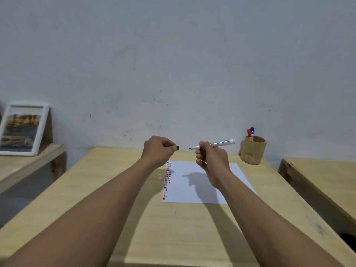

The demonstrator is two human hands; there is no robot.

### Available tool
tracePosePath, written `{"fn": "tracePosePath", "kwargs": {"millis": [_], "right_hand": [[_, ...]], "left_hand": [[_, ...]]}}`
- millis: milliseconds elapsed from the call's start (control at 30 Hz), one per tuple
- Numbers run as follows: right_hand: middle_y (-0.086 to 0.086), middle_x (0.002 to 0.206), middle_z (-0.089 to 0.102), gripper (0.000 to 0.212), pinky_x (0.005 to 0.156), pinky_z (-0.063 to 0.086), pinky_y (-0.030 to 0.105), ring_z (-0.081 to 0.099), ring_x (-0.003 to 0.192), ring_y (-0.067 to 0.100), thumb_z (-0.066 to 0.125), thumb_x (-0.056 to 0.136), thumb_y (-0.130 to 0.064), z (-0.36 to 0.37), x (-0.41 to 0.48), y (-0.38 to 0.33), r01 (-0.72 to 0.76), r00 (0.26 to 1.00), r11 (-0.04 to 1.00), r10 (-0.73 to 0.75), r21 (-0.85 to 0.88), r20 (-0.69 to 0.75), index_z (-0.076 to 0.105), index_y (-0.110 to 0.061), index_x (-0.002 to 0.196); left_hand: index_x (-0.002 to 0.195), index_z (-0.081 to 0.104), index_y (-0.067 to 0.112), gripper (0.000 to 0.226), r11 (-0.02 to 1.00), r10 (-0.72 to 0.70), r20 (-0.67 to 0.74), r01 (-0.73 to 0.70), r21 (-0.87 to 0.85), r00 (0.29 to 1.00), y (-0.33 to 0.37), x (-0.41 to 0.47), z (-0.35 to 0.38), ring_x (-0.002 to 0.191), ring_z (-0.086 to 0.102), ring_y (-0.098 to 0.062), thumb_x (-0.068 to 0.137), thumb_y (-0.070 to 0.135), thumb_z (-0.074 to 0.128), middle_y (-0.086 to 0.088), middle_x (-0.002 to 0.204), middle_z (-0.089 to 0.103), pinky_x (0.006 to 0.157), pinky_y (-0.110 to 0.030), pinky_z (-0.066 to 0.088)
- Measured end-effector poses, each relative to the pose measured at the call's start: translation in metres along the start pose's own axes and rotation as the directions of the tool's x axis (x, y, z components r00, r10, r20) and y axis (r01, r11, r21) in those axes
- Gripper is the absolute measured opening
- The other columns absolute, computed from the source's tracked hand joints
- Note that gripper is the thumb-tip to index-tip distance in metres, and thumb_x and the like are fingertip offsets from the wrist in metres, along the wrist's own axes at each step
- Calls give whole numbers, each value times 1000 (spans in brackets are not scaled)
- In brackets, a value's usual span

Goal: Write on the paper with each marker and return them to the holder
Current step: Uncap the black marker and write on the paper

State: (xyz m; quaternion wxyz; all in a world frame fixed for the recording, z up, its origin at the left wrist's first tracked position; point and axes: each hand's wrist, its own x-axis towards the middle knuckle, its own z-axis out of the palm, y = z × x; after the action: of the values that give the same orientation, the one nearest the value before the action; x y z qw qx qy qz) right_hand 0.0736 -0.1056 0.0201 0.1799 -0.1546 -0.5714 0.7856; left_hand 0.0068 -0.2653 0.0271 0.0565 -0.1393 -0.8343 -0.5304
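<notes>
Two bare forearms nearest the lens, extended forward over a light wooden table [96,189]; both hands raised above its far half.

Left hand [157,149]: closed into a loose fist, thumb and fingers pinched on a small black cap [177,148]. Only the cap's end visible past the fingertips, pointed toward the right hand.

Right hand [209,158]: closed around the barrel of a white marker [221,143]. Marker held roughly level, uncapped, dark tip aimed left at the cap. Tip and cap near each other but apart, with a clear gap between. Rear end of the marker projecting to the right past the knuckles.

White paper [192,191]: flat on the table, directly below and just in front of the hands. Columns of short red and dark strokes [168,180] along its left edge; remainder of the sheet unmarked, crossed by hand shadows. Exact colours of the darker strokes too small to tell.

Holder [252,151]: wooden cylindrical cup, upright near the far right corner of the table, beyond the paper and to the right of the right hand. Two markers standing inside, a red cap [248,132] and a blue cap [252,130] showing above the rim.

Framed picture [22,129]: leaning back on a separate shelf at far left. Second wooden surface [317,182] at right, apart from the table. Pale wall [173,64] behind.
</notes>
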Motion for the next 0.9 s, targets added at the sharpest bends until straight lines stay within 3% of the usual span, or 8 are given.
{"fn": "tracePosePath", "kwargs": {"millis": [200, 233, 267, 333, 500, 633, 733, 900], "right_hand": [[8, 68, 63, 14, 51, 51, 25, 55, 53, 16, 59, 93, -13, 12, 8, 38, 27, 995, 966, -1, -256, 99, 66, -3, 86], [10, 69, 64, 15, 51, 51, 26, 56, 54, 17, 59, 92, -12, 14, 9, 44, 36, 992, 954, 3, -298, 130, 66, 0, 87], [10, 69, 65, 17, 52, 52, 27, 57, 55, 18, 59, 91, -12, 15, 10, 50, 52, 989, 936, 1, -348, 150, 68, 3, 88], [8, 68, 69, 20, 56, 56, 32, 61, 56, 18, 62, 88, -15, 18, 13, 62, 101, 986, 883, -26, -459, 166, 70, 4, 91], [2, 67, 73, 19, 55, 53, 29, 64, 53, 13, 67, 83, -25, 24, 13, 86, 140, 987, 790, -67, -597, 143, 69, -7, 89], [2, 68, 75, 23, 56, 47, 27, 65, 57, 12, 67, 84, -29, 24, 11, 98, 189, 982, 700, -132, -689, 135, 68, -6, 79], [9, 68, 73, 28, 52, 43, 28, 60, 56, 14, 68, 84, -27, 25, 10, 101, 226, 974, 652, -163, -724, 157, 64, -1, 73], [16, 69, 72, 32, 53, 42, 29, 55, 55, 17, 66, 81, -25, 25, 10, 104, 245, 969, 626, -175, -741, 173, 58, 3, 68]], "left_hand": [[91, 75, 3, 13, 915, -14, -3, 14, 403, 1000, -58, 17, -2, 77, 67, -29, 86, 11, 67, -5, 86, 69, 68, -27, 53], [84, 65, -3, 13, 886, -20, 1, 18, 463, 1000, -67, 19, 0, 74, 62, -30, 83, 11, 64, -3, 79, 65, 69, -28, 51], [71, 45, 19, 19, 861, -26, 11, 17, 509, 1000, -75, 21, 3, 71, 56, -28, 79, 12, 61, 0, 75, 60, 69, -27, 49], [81, 73, 33, 26, 833, -36, 41, 7, 554, 998, -84, 22, 8, 75, 58, -30, 76, 15, 55, 1, 80, 64, 72, -31, 54], [74, 66, 18, 16, 794, -25, 87, -33, 608, 996, -88, 22, 15, 78, 58, -33, 76, 12, 52, -7, 86, 62, 73, -32, 54], [97, 73, 15, 26, 802, 2, 105, -65, 594, 994, -88, 18, 16, 108, 65, -35, 84, 15, 50, -14, 117, 69, 89, -41, 56], [143, 53, 21, 53, 778, 4, 105, -69, 625, 994, -91, 10, 13, 125, 55, -32, 90, 19, 48, -10, 135, 61, 96, -39, 48], [152, 35, 17, 55, 680, -60, 87, -24, 733, 994, -111, -8, 10, 133, 46, -34, 100, 35, 38, -12, 140, 55, 105, -48, 39]]}}
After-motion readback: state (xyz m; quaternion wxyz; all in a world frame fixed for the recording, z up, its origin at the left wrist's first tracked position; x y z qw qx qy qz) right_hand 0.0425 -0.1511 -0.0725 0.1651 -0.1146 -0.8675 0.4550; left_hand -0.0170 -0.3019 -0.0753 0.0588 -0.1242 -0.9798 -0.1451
